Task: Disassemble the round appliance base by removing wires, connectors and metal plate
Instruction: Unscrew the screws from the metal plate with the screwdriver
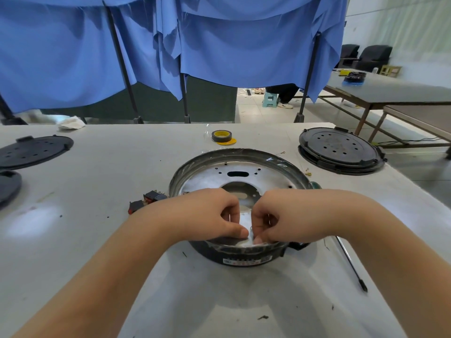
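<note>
The round appliance base (240, 203) sits open side up at the middle of the white table (97, 167), its metal plate (244, 176) inside. Both forearms reach in from the near edge, wrists bent down over the near rim. The left hand (210, 215) and right hand (280, 215) meet knuckle to knuckle, each grip curled tight, thumbs and fingertips pinching something small and pale at the rim; what it is cannot be told

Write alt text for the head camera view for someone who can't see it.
Two bare hands, left hand and right hand, pinch something small at the near rim of a round appliance base holding a silver metal plate. On the white table lie a tape roll, a screwdriver and black vented lids.
</note>
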Demonstrator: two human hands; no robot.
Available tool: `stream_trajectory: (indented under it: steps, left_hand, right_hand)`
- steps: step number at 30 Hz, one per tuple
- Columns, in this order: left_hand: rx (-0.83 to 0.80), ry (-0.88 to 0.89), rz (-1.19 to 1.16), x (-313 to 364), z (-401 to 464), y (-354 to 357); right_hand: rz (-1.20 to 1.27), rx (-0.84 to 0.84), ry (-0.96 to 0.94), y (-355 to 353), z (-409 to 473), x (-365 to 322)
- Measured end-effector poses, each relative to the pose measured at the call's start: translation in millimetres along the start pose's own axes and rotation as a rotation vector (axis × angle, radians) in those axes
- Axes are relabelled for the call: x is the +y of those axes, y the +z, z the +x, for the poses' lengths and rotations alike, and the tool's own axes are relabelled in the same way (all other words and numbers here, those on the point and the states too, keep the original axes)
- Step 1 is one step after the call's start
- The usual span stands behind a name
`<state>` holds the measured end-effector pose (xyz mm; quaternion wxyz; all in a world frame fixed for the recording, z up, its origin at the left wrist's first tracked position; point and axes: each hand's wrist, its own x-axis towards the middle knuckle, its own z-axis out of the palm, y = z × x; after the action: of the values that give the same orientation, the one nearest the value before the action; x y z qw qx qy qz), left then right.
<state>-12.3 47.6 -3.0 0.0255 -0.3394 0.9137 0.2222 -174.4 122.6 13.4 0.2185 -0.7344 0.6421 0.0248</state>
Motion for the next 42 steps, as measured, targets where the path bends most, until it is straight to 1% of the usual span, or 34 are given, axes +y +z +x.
stream_trajectory:
  steps: [6, 9, 11, 14, 16, 17, 18, 19, 20, 22, 23, 25, 31, 33, 35, 39, 42]
  left_hand:
    - [-0.023, -0.006, -0.001, 0.8, 0.2, 1.2]
    - [0.002, -0.012, 0.008, 2.0, 0.0, 2.5]
    - [0.033, 0.005, -0.008, 3.0, -0.7, 2.7]
    - [0.046, 0.058, -0.092, 5.9, -1.9, 1.1]
    - [0.027, 0.109, -0.16, 9.8, -2.4, 0.7]
    - [0.011, 0.135, -0.194, 11.9, -2.5, 1.4]
    - [-0.009, 0.157, -0.224, 14.1, -2.5, 2.6]
    - [-0.028, 0.175, -0.244, 15.9, -2.7, 4.3]
    - [-0.04, 0.187, -0.256, 17.2, -2.6, 5.9]
    - [-0.044, 0.195, -0.258, 18.8, -2.4, 8.1]
    - [-0.038, 0.195, -0.254, 19.2, -2.4, 8.3]
    - [-0.025, 0.196, -0.248, 19.5, -2.7, 8.2]
    - [-0.029, 0.185, -0.219, 19.9, -4.4, 8.9]
    - [-0.036, 0.183, -0.218, 19.9, -4.3, 9.6]
    - [-0.037, 0.18, -0.207, 19.3, -3.5, 10.4]
    - [-0.029, 0.171, -0.205, 18.9, -1.5, 12.3]
    - [-0.028, 0.162, -0.211, 19.6, -1.4, 13.0]
  right_hand:
    - [0.008, -0.051, -0.023, -2.5, -1.5, 1.9]
    - [0.038, -0.026, -0.032, -4.7, -2.3, 0.3]
    - [0.096, 0.061, -0.032, -11.8, -5.5, 1.4]
    - [0.2, 0.298, 0.028, -29.1, -12.1, 17.1]
    - [0.226, 0.499, 0.143, -39.0, -14.1, 38.9]
    - [0.207, 0.574, 0.218, -41.7, -13.9, 51.6]
    - [0.172, 0.598, 0.303, -42.3, -13.3, 64.2]
    - [0.139, 0.561, 0.393, -40.8, -11.7, 75.5]
    - [0.125, 0.479, 0.481, -37.4, -9.3, 84.5]
    - [0.179, 0.292, 0.621, -27.3, -3.3, 94.6]
    - [0.222, 0.235, 0.663, -22.4, -0.4, 97.1]
    - [0.293, 0.195, 0.692, -15.1, 4.9, 100.3]
    - [0.388, 0.152, 0.658, -9.7, 10.1, 101.5]
    - [0.432, 0.179, 0.605, -16.4, 6.0, 99.9]
    - [0.458, 0.258, 0.523, -26.8, -1.3, 97.0]
    - [0.472, 0.484, 0.315, -48.3, -22.3, 86.3]
    - [0.64, 0.658, 0.126, -58.8, -34.9, 74.5]
